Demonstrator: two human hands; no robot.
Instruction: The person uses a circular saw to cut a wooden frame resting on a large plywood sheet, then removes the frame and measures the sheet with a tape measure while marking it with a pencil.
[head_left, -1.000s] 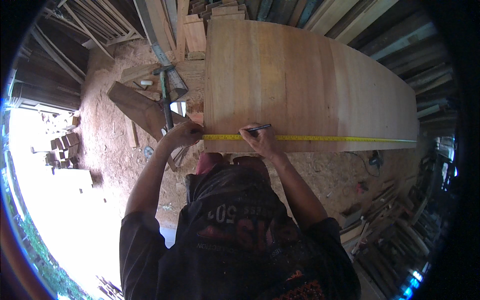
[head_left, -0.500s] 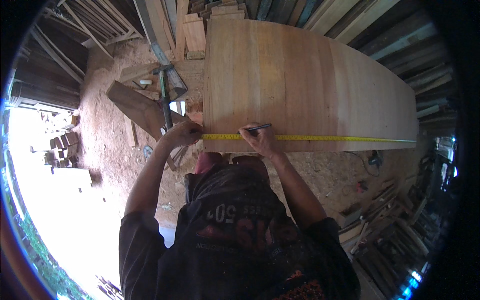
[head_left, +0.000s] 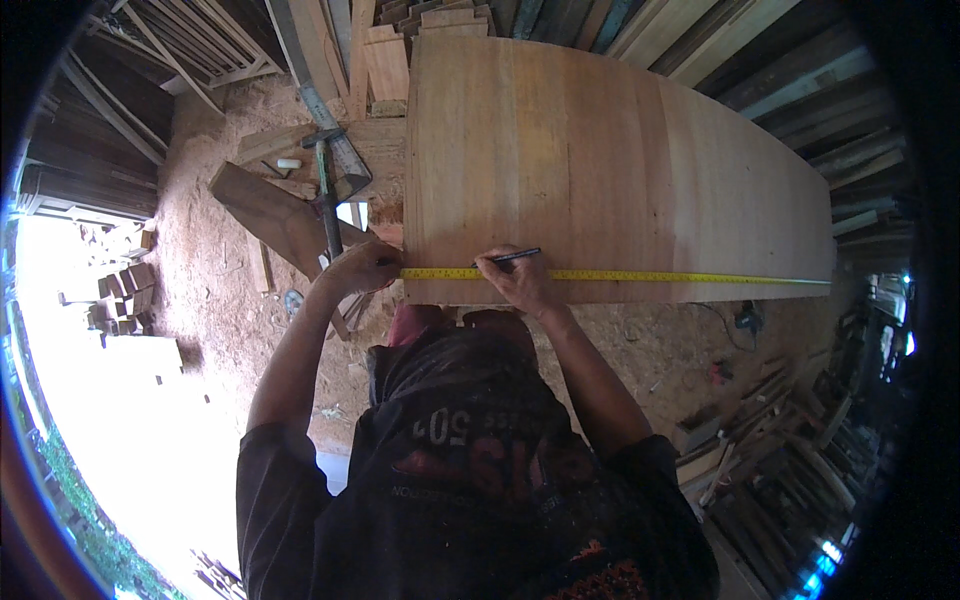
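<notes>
A large plywood sheet point(head_left: 560, 160) lies flat in front of me. Along its near edge stretches a yellow tape measure point(head_left: 640, 275), from the left edge to the far right end. My left hand point(head_left: 365, 268) is closed on the tape's left end, just beyond the sheet's left edge. In my right hand point(head_left: 518, 280) a dark pen point(head_left: 518, 255) is pinched, its tip close to the tape's upper edge. That hand rests over the tape and the wood; whether the tip touches the sheet is too small to tell.
Left of the sheet lie a hammer point(head_left: 328, 195), a handsaw point(head_left: 340, 150) and a thick timber piece point(head_left: 265, 215). Boards point(head_left: 690, 40) are stacked beyond the sheet. Scrap wood point(head_left: 790, 440) piles up at the lower right, near a corded power tool point(head_left: 748, 317).
Almost nothing differs. The whole view has shifted very slightly, while both hands keep their places on the tape and the pen.
</notes>
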